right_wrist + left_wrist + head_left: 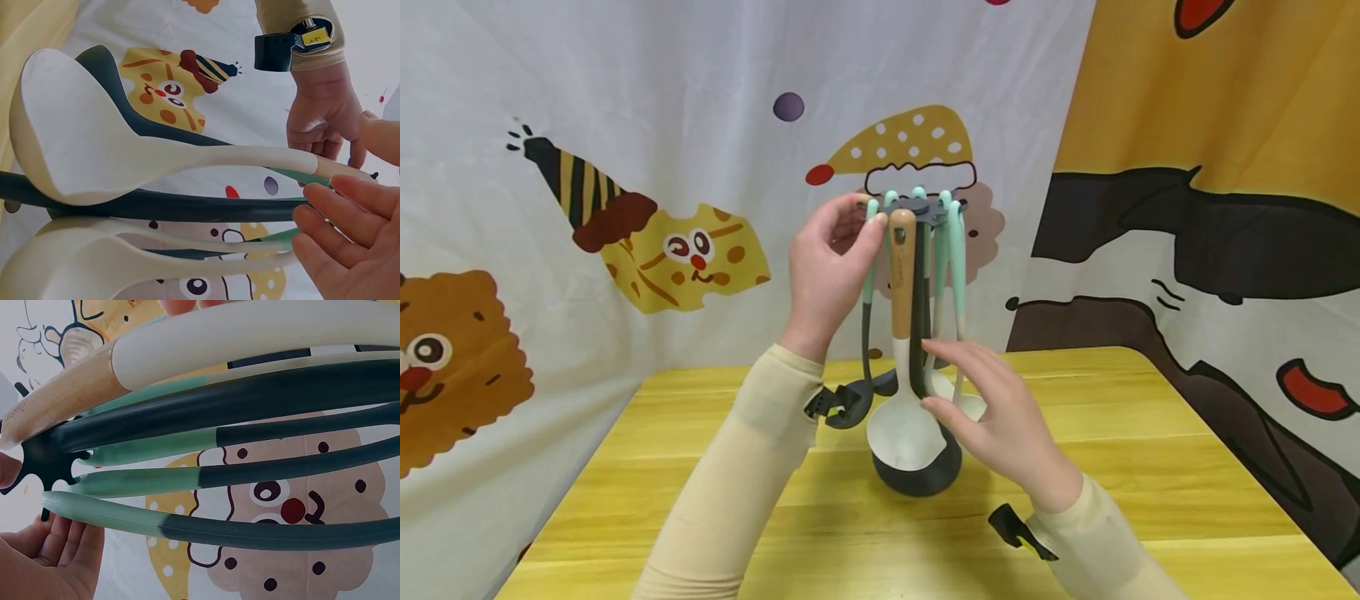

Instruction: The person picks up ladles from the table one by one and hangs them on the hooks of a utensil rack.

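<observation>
A dark utensil rack (917, 207) stands upright on its round base (925, 479), with kitchen utensils hanging around its post (206, 415). At the front hangs a white ladle (906, 433) with a wooden handle (902, 275); its bowl overlaps the base in the head view. My left hand (827, 267) grips the edge of the rack's top, thumb beside the wooden handle's upper end, fingers partly hidden behind. My right hand (1000, 417) is beside the post and ladle neck, fingers extended and thumb apart, holding nothing.
Mint-handled utensils (957, 258) hang at the right and back, some with white heads. A dark mint-handled ladle (853, 404) hangs at the left. The rack stands on a yellow wood-grain table (700, 467) before a printed cartoon curtain (700, 83).
</observation>
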`<state>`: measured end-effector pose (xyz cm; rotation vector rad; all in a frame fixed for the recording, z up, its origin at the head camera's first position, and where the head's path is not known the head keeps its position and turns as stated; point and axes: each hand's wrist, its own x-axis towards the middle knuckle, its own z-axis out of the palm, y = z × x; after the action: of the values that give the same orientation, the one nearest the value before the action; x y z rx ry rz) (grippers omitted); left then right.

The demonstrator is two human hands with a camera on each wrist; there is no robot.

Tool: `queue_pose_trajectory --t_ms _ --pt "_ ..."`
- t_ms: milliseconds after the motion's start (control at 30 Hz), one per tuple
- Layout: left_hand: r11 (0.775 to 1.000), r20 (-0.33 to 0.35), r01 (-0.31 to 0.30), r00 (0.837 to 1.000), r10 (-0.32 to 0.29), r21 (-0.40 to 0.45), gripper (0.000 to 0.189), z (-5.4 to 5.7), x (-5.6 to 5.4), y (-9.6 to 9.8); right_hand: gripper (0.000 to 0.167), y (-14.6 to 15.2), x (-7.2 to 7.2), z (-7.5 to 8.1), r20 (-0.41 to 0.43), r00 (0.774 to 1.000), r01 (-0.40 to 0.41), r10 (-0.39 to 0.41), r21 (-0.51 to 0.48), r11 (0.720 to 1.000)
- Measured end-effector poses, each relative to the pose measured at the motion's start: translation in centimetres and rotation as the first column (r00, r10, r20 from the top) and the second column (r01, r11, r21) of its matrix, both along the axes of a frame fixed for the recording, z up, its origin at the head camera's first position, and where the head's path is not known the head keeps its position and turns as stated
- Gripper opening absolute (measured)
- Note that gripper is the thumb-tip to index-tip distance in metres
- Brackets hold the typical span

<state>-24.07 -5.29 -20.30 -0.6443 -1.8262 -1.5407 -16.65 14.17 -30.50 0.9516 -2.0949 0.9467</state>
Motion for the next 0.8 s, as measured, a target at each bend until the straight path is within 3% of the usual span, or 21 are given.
queue_pose_trajectory --t_ms 233,533,800 --pt "1.0 -0.009 -0.002 1.0 0.002 0.006 0.027 -0.1 0.0 0.1 0.056 0.9 0.7 -0.2 0.001 0.999 -0.045 0.045 -0.029 0.999" --pt "1.0 -0.012 0.015 1.0 -0.015 0.019 0.031 -0.2 -0.1 0.2 0.057 2.2 1.2 -1.0 -0.021 0.999 -0.036 0.035 -0.022 0.999" --pt "0.999 -0.013 0.009 1.0 -0.009 -0.034 0.066 -1.9 0.7 -0.3 0.061 3.0 1.0 -1.9 -0.033 0.999 -0.006 0.006 -0.014 1.0"
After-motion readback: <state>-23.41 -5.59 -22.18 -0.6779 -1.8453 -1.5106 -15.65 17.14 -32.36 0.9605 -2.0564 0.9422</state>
